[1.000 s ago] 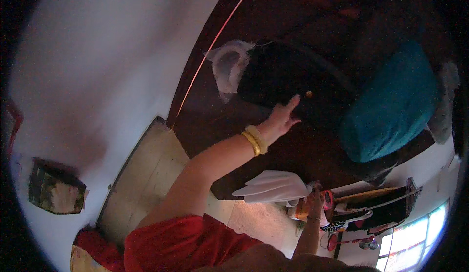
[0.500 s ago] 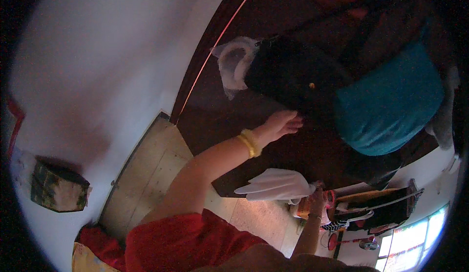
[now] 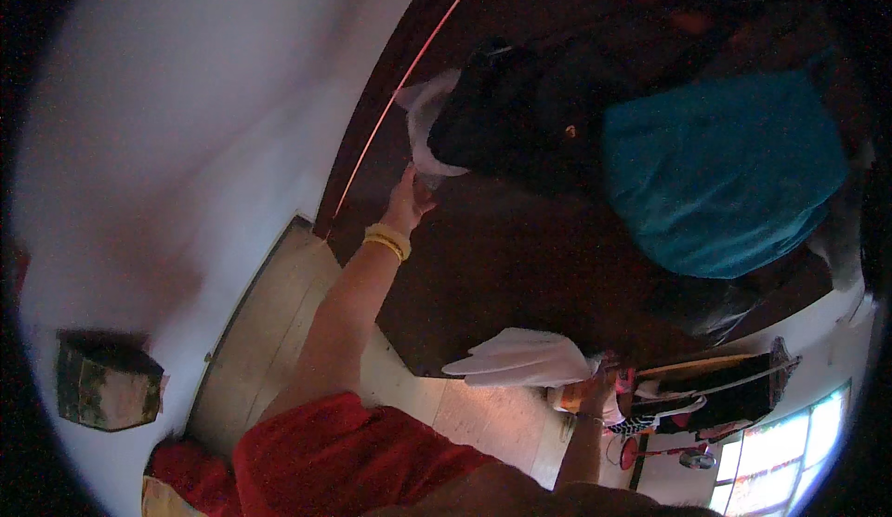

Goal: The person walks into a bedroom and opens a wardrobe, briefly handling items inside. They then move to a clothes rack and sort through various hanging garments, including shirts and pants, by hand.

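Observation:
My left hand [image 3: 407,203], below a yellow bracelet, is at the lower tail of a translucent white plastic bag [image 3: 424,136]. Its fingers seem to pinch the thin film, though dim light blurs the grip. Beside that bag lies a black bag [image 3: 520,117], overlapping part of the plastic. A teal bag [image 3: 725,173] rests further right on the dark brown surface [image 3: 502,257]. Low on the right, my right hand [image 3: 597,394] is closed on the end of a white cloth [image 3: 520,354], which hangs out to the left.
A pale wall [image 3: 186,127] runs along the left, with a dark box-like object [image 3: 110,382] against it. The tiled floor [image 3: 288,313] shows beneath my arms. Hanging clothes [image 3: 725,387], a red fan [image 3: 641,452] and a bright window [image 3: 785,452] are at the lower right.
My left hand has moved left from beside the black bag to the plastic bag. Less of the plastic shows beside the black bag. My right hand remains with the white cloth.

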`<state>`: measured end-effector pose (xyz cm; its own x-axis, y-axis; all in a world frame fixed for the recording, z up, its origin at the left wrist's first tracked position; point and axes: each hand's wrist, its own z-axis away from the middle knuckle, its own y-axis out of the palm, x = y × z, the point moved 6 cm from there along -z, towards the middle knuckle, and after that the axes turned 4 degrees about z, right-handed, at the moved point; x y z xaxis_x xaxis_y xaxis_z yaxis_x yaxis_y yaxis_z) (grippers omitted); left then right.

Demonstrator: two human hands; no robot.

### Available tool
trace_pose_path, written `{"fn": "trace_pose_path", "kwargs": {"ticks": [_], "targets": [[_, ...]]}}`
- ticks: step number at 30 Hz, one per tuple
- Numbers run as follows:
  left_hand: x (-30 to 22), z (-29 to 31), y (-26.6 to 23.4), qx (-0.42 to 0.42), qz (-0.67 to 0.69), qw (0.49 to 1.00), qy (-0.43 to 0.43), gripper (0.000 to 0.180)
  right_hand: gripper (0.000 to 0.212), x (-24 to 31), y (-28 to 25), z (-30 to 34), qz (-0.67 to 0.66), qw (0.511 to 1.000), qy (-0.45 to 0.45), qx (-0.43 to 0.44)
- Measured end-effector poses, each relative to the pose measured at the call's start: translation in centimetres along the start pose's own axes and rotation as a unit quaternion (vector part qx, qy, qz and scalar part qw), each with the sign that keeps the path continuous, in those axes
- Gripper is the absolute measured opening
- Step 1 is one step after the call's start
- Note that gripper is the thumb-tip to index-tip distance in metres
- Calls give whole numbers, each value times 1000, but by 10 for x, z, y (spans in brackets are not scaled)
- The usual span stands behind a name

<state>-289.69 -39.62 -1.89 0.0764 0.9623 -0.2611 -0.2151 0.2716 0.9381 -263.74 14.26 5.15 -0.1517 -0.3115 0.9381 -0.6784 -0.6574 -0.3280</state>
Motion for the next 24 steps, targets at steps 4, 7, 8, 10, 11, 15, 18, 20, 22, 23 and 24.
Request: {"fn": "trace_pose_path", "kwargs": {"ticks": [4, 7, 8, 10, 11, 15, 18, 20, 22, 23, 24], "targets": [[-4, -12, 29, 70, -59, 996, 19, 54, 26, -9, -2, 13, 24, 998, 42, 30], [-12, -8, 21, 12, -216, 973, 82, 56, 15, -10, 7, 22, -38, 994, 101, 15], [-20, -16, 10, -67, -288, 944, 144, 56, 14, -3, 16, 22, -112, 987, 82, 81], [-36, -14, 9, -124, -360, 881, 282, 55, 14, -14, 4, 18, -78, 994, 73, 38], [-46, -12, 13, -104, -357, 853, 367, 53, 17, -18, -1, 14, -61, 996, 68, 17], [-63, 54, 93, 125, -219, 893, 374, 44, 20, -29, 7, 28, -190, 977, 77, 49], [-56, 81, 116, 109, -362, 873, 309, 39, 11, -29, 28, 60, -226, 964, -6, 137], [-44, 90, 121, 114, -414, 857, 284, 39, 15, -25, 61, 89, -101, 949, -33, 297], [-17, 101, 127, 140, -384, 888, 210, 35, 21, -28, 81, 115, -54, 920, 13, 387], [-11, 102, 121, 143, -365, 896, 207, 34, 25, -25, 103, 115, -104, 917, 88, 374], [-3, 100, 117, 151, -343, 906, 198, 33, 27, -8, 126, 110, -129, 908, 57, 395]]}}
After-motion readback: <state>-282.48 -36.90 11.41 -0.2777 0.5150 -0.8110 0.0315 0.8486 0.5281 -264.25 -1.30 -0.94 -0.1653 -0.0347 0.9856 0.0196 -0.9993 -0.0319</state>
